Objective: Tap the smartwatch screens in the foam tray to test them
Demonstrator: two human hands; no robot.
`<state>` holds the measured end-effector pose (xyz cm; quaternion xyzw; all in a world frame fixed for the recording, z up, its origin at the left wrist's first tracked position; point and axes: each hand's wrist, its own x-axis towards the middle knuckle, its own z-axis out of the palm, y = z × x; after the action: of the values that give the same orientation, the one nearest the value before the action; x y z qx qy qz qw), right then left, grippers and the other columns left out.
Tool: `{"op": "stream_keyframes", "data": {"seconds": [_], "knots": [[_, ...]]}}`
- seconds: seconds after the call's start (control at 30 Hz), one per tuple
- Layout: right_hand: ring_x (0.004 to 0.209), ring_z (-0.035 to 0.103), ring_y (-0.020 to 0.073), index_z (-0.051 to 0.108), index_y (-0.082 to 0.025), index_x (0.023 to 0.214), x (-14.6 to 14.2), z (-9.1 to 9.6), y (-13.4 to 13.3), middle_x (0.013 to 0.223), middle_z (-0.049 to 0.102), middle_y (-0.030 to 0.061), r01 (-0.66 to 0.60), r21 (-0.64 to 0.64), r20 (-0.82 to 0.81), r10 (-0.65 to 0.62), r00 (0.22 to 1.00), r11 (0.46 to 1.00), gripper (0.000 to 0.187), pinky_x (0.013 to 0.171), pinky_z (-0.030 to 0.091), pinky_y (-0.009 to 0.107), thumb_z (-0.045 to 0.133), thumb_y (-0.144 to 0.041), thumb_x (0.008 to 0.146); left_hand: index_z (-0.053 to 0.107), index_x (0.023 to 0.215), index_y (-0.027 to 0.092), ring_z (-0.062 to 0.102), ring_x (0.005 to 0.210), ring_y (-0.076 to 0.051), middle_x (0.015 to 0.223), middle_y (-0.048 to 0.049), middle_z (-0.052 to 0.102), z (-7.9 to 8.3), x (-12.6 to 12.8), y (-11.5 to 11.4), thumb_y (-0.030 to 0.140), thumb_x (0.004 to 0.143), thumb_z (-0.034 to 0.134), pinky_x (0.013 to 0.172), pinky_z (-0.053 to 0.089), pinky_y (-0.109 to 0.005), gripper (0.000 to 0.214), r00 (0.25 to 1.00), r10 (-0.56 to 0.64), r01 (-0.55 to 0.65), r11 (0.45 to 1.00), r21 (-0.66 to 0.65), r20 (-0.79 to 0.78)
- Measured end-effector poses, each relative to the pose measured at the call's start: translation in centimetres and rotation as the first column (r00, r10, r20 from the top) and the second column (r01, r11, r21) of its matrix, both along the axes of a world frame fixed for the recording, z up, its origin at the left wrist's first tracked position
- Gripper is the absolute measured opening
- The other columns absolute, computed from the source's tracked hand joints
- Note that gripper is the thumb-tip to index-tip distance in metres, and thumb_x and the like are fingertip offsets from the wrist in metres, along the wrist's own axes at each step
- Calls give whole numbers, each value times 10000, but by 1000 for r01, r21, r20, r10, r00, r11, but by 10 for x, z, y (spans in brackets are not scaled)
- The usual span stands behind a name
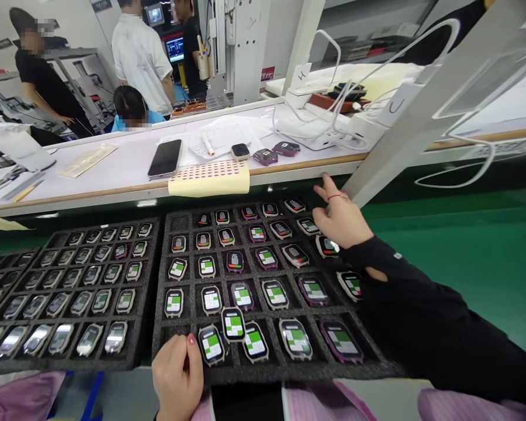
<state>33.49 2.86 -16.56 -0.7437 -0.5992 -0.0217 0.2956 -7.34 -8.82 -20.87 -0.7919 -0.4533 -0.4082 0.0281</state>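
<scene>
A black foam tray (188, 222) in front of me holds several smartwatch bodies with lit green and white screens. My left hand (178, 374) rests on the tray's near edge, fingers curled, thumb against a lit watch (211, 345) in the front row. One watch (233, 323) lies loose across the cell walls just beside it. My right hand (339, 217), in a black sleeve, lies over the tray's far right corner with fingers stretched out toward the shelf edge, touching watches there and holding nothing.
A second foam tray (61, 234) of dark-screened watches sits to the left. On the white shelf behind lie a phone (165, 158), a yellow sticker sheet (210, 177), loose watches (265, 155) and chargers with white cables (328, 126). A slanted white post (403, 111) stands right; people work behind.
</scene>
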Motion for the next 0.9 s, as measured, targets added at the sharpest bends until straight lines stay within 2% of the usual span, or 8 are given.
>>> {"op": "stream_keyframes", "data": {"seconds": [0.1,0.17,0.33,0.5,0.7,0.83,0.9], "knots": [[1383,496,372,-26,-33,1618,6,-10,4,1330,648,214,-77,-62,1,77,997,995,892,1153,312,710,409,-170,851,300,682,203,326,480,-81,564,59,301,0,1,1,42,948,506,507,258,-272,373,1000,0,0,1000,-2,-1],[1378,505,357,-64,-47,1618,9,-15,5,1322,655,203,-95,-101,-7,95,996,990,857,1150,285,735,360,-172,883,299,682,203,324,479,-81,563,59,295,0,0,1,46,949,507,506,257,-271,373,1000,-3,3,1000,3,-1],[1350,536,357,17,-98,1633,15,-21,9,1380,615,171,-93,-181,-18,91,996,979,795,1163,286,724,320,-191,905,295,682,204,319,475,-79,562,61,294,2,0,2,43,947,509,502,258,-266,376,1000,-1,1,1000,12,1],[1300,578,379,153,-23,1606,19,-27,12,1365,613,199,-113,-209,-34,108,994,971,741,1166,311,708,326,-202,909,298,668,202,313,464,-80,551,59,298,3,1,1,43,938,513,488,250,-271,380,1000,3,-3,1000,24,17],[1382,502,349,105,-156,1638,18,-25,12,1400,615,116,-100,-162,-45,94,995,982,762,1196,268,699,324,-187,910,307,662,201,323,462,-78,549,59,309,2,2,2,48,938,514,488,258,-268,378,1000,0,-1,1000,16,23],[1396,488,330,134,-164,1635,15,-23,8,1425,599,111,-103,-155,-65,94,993,982,720,1244,226,622,298,-183,935,306,669,200,324,471,-77,556,59,306,0,1,0,50,943,516,496,259,-263,376,1000,2,-2,1000,9,19],[1406,475,326,135,-146,1633,15,-22,8,1440,583,117,-108,-154,-70,99,993,982,707,1251,197,621,289,-189,944,304,670,200,322,471,-77,557,59,306,0,1,0,51,944,514,496,259,-263,376,1000,3,-3,1000,11,18]]}}
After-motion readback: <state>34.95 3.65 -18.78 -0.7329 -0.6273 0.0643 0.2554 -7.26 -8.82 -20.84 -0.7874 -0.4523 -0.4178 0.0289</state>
